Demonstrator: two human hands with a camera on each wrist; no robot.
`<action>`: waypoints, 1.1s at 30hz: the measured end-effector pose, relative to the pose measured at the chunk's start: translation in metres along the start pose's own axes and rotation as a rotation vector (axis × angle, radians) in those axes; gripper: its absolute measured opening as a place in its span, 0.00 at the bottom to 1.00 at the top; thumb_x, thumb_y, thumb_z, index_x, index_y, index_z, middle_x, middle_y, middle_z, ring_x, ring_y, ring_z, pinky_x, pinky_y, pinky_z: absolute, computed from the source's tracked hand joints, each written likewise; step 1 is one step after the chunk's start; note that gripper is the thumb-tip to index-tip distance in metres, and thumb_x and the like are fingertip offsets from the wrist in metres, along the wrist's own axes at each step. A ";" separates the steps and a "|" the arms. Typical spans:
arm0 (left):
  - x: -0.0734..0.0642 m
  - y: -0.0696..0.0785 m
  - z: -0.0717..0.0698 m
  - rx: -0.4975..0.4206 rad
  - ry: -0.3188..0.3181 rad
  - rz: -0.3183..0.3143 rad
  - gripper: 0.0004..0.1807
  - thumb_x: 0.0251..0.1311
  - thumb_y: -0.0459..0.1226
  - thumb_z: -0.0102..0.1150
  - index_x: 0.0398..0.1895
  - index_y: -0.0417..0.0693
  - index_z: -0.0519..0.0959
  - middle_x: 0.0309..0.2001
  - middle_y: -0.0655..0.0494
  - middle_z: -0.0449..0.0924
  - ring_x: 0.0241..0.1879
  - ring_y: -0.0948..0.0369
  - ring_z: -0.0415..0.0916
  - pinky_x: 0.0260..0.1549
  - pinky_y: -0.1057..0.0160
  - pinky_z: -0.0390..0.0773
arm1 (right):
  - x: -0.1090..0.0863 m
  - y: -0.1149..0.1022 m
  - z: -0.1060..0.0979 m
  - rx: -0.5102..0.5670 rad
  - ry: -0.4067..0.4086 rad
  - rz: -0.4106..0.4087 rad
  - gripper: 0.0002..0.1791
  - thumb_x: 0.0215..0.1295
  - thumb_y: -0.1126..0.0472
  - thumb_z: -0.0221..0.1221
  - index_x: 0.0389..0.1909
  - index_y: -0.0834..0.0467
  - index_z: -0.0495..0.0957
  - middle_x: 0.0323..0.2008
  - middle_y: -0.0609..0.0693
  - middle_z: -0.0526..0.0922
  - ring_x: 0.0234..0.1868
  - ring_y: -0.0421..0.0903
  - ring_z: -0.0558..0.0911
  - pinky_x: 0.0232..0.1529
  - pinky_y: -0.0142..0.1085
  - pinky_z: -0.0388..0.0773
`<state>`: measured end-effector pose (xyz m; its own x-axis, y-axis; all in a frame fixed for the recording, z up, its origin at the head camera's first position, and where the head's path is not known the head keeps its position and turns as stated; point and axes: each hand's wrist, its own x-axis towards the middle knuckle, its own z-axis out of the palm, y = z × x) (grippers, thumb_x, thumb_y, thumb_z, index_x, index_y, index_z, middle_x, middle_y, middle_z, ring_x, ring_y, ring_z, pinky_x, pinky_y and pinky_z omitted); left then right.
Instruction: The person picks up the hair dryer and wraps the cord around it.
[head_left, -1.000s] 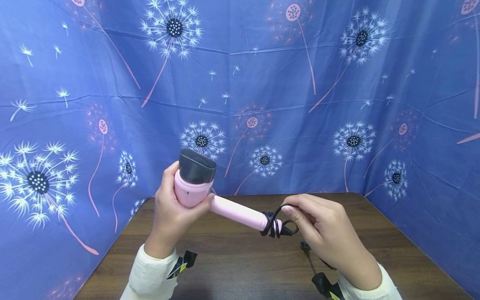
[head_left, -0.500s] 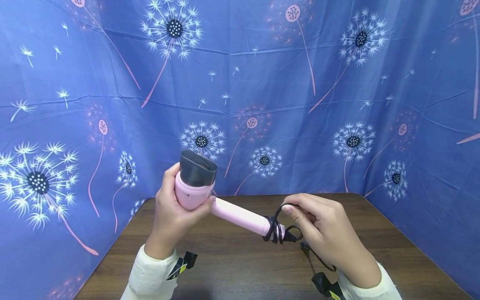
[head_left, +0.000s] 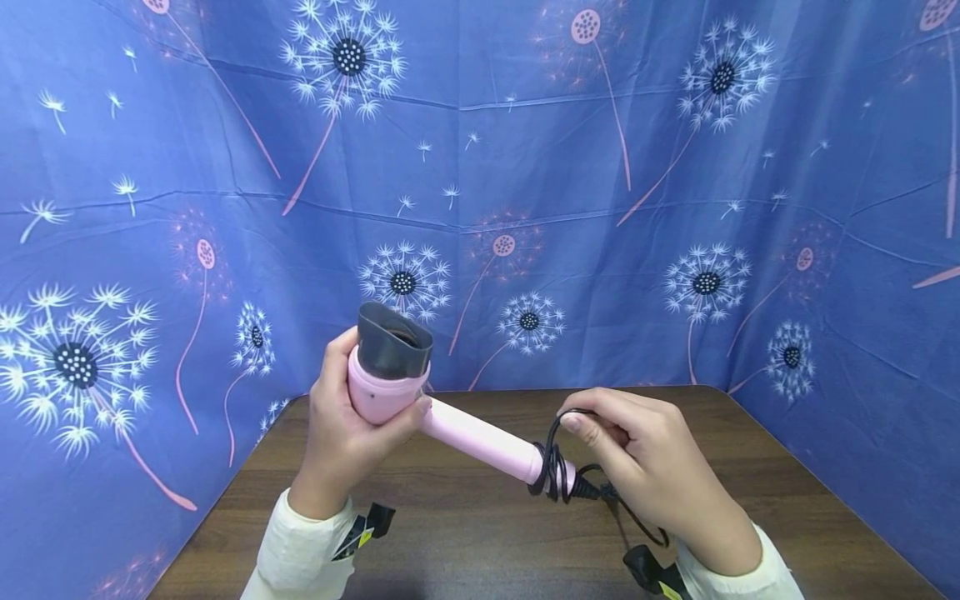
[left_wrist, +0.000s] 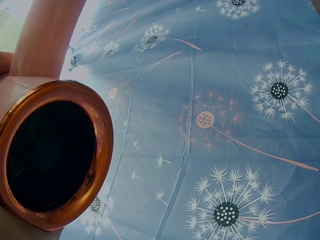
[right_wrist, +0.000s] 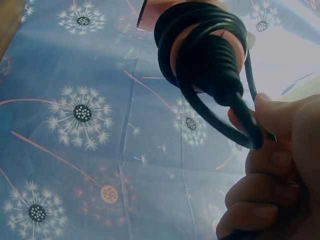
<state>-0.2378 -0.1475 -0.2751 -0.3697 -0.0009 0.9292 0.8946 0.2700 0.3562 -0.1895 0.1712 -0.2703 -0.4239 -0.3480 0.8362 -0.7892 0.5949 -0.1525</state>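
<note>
My left hand [head_left: 341, 446] grips a pink hair dryer [head_left: 480, 440] round its barrel, above the table. Its black nozzle [head_left: 390, 346] points up, and the handle slopes down to the right. In the left wrist view, the dryer's round dark rear end shows with a shiny copper-coloured ring [left_wrist: 104, 145]. Several turns of black power cord [head_left: 553, 473] wrap the handle's lower end. With thumb and index finger, my right hand [head_left: 648, 454] pinches the cord just right of these turns. The right wrist view shows the cord coils [right_wrist: 200, 25] and the ribbed cord sleeve [right_wrist: 215, 75] close up.
Below the hands lies a brown wooden table [head_left: 480, 533]. A blue cloth with dandelion prints [head_left: 540, 167] hangs behind it and along both sides. Black wrist camera mounts [head_left: 381, 518] stick out from the white sleeves [head_left: 300, 542]. A loose cord loop [head_left: 645, 529] hangs under the right hand.
The handle's end has swung slightly down and right, and the nozzle has tilted to show more of its opening. The right hand keeps its pinch on the cord, almost unmoved.
</note>
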 end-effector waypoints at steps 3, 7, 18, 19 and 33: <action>-0.001 -0.007 0.000 -0.026 0.000 0.019 0.50 0.33 0.31 0.82 0.68 0.42 0.71 0.50 0.49 0.85 0.46 0.58 0.81 0.50 0.66 0.79 | 0.000 0.000 0.000 0.006 -0.015 0.008 0.13 0.67 0.65 0.67 0.42 0.42 0.84 0.23 0.32 0.69 0.21 0.28 0.62 0.23 0.20 0.60; 0.001 -0.002 0.001 -0.061 0.003 0.027 0.50 0.32 0.29 0.81 0.68 0.40 0.71 0.50 0.47 0.84 0.46 0.58 0.81 0.51 0.66 0.79 | -0.001 0.000 0.000 0.007 -0.025 0.018 0.12 0.68 0.65 0.66 0.42 0.41 0.84 0.23 0.31 0.70 0.20 0.28 0.61 0.22 0.20 0.60; 0.005 0.021 0.001 -0.190 -0.005 0.025 0.46 0.36 0.21 0.76 0.67 0.33 0.70 0.50 0.42 0.82 0.46 0.56 0.80 0.49 0.64 0.79 | -0.001 0.000 0.000 0.039 -0.042 0.035 0.13 0.68 0.64 0.66 0.42 0.39 0.83 0.22 0.32 0.68 0.20 0.29 0.62 0.22 0.21 0.60; 0.005 0.019 0.001 -0.196 -0.005 0.024 0.46 0.36 0.21 0.76 0.67 0.33 0.69 0.50 0.42 0.82 0.46 0.56 0.81 0.49 0.64 0.79 | -0.001 0.000 0.000 0.043 -0.044 0.035 0.13 0.68 0.64 0.66 0.42 0.39 0.83 0.22 0.32 0.68 0.20 0.29 0.62 0.22 0.21 0.61; -0.002 -0.004 0.000 -0.309 -0.024 0.001 0.48 0.36 0.21 0.77 0.67 0.33 0.67 0.51 0.40 0.82 0.45 0.52 0.84 0.48 0.61 0.82 | -0.003 0.001 0.000 0.130 -0.056 0.035 0.14 0.65 0.64 0.69 0.39 0.38 0.84 0.24 0.32 0.75 0.21 0.30 0.66 0.22 0.23 0.65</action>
<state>-0.2411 -0.1491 -0.2782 -0.3718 0.0232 0.9280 0.9274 -0.0352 0.3724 -0.1887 0.1728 -0.2730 -0.4737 -0.3705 0.7989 -0.8228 0.5097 -0.2514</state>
